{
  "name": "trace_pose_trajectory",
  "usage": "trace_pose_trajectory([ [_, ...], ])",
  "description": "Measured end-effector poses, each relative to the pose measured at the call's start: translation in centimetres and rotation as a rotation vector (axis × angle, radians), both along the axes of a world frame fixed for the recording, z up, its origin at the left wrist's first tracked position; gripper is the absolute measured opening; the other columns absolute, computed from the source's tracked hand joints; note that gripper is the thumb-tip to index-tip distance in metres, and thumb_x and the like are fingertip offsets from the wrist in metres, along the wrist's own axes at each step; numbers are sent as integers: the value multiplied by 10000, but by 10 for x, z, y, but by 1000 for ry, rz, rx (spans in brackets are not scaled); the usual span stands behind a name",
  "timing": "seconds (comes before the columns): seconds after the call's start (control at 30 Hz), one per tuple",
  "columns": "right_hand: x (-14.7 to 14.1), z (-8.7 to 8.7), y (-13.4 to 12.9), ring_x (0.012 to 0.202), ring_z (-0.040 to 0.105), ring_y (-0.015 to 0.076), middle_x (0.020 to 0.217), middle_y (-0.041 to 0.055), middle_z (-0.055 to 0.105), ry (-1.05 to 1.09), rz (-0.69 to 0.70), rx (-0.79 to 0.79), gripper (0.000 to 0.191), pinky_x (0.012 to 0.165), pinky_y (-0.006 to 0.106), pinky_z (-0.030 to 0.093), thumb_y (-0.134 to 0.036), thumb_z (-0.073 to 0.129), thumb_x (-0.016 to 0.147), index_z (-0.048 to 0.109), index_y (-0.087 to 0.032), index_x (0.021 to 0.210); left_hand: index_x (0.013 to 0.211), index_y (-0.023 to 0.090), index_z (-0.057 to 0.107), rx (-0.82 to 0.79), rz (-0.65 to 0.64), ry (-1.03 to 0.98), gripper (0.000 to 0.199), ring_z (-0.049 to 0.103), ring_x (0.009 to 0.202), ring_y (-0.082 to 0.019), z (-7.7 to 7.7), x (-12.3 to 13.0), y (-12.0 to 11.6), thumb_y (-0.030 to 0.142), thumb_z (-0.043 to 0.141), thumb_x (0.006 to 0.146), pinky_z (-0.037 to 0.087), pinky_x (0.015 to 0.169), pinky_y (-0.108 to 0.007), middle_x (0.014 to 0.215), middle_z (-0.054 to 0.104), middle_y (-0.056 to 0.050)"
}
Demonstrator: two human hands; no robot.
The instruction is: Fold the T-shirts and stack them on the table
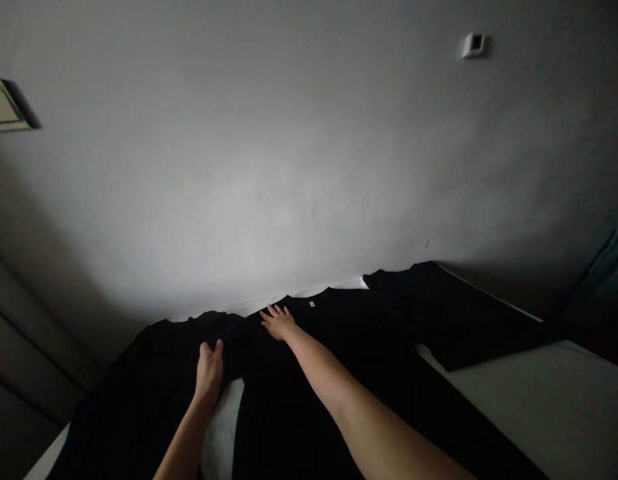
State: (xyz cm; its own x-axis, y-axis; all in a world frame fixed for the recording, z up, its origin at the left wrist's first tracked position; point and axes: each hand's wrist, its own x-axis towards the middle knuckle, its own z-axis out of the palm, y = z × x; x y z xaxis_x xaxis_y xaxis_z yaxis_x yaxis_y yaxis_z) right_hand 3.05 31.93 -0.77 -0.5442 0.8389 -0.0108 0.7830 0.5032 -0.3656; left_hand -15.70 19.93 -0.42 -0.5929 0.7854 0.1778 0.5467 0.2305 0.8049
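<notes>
Grey painted wall [309, 147] in dim light, brightest near the centre, shadowed toward the edges. 2 fittings on it: a beige plate [7, 105] at upper left, a small white box [473, 45] at upper right. Grooved dark panelling [23, 340] low left, dark teal fabric [606, 280] far right.

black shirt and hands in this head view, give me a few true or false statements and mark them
1. The right hand lies on the black shirt with its fingers spread: true.
2. The left hand holds a white tag: false, it is on the shirt, and the tag sits at the collar, nearer the right hand.
3. Both hands wear gloves: false, they are bare.
4. White fabric shows below the left hand: true.
</notes>
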Motion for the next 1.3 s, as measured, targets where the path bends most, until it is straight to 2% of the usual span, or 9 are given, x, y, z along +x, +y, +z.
trace_pose_trajectory([
  [0.17,3,-1,-5,1492,138,265,1624,79,149,15,6,15,541,1190,517,82,-450,306,1016,322,-263,1523,949,173,550,-255,21,183,222,682,874,-396,3,3,-22,361,516,836,501,698,-462,853,699,-181],
  [0.3,8,7,-10,1487,167,248,1609,109,198,38,9,36,565,1192,504,108,-477,331,1008,349,-220,1511,1117,94,520,-384,37,432,348,673,893,-433,30,9,-30,313,472,851,492,720,-509,947,689,-237],
  [0.47,30,9,-11,1494,137,227,1612,138,179,71,-105,92,564,1195,487,118,-432,268,1028,318,-154,1516,1253,107,522,-243,-89,850,435,627,1072,-374,52,74,-2,334,426,895,494,847,-465,1179,652,-220],
  [0.63,120,-4,-5,1488,167,222,1609,115,201,24,-218,107,575,1193,450,146,-469,303,1020,330,-181,1517,1424,167,437,-201,-384,763,515,374,1403,-345,10,152,34,349,390,944,333,1085,-570,1517,424,-181],
  [0.73,199,-5,7,1469,239,227,1594,61,267,-21,-301,119,523,1182,461,177,-459,369,1005,383,-267,1492,1377,232,511,-238,-428,780,482,356,1411,-358,-13,153,50,369,455,918,283,1107,-594,1518,438,-137],
  [0.87,263,9,36,1353,440,278,1439,150,514,-51,-480,164,457,1115,478,286,-337,287,1029,601,-187,1325,1172,214,651,-282,-360,741,419,595,1156,-327,-1,131,83,408,359,943,473,917,-460,1247,655,-147],
  [1.03,250,24,72,1197,558,252,1238,125,669,-46,-508,222,325,1014,359,373,-226,464,962,692,-191,1190,1151,208,655,-282,-288,745,403,575,1151,-335,25,124,137,335,336,939,433,935,-456,1214,656,-153],
  [1.17,231,23,89,1144,568,262,1157,95,705,-44,-475,201,219,964,345,390,-205,585,895,754,-184,1033,1050,208,717,-350,-249,699,351,601,1058,-397,23,122,170,419,508,862,461,825,-486,1112,677,-188],
  [1.3,219,23,93,1165,546,291,1205,139,671,-20,-520,205,343,1000,398,352,-129,421,946,732,-144,1089,972,245,738,-344,-250,709,277,560,1111,-387,17,122,181,391,531,862,437,859,-489,1119,666,-154],
])
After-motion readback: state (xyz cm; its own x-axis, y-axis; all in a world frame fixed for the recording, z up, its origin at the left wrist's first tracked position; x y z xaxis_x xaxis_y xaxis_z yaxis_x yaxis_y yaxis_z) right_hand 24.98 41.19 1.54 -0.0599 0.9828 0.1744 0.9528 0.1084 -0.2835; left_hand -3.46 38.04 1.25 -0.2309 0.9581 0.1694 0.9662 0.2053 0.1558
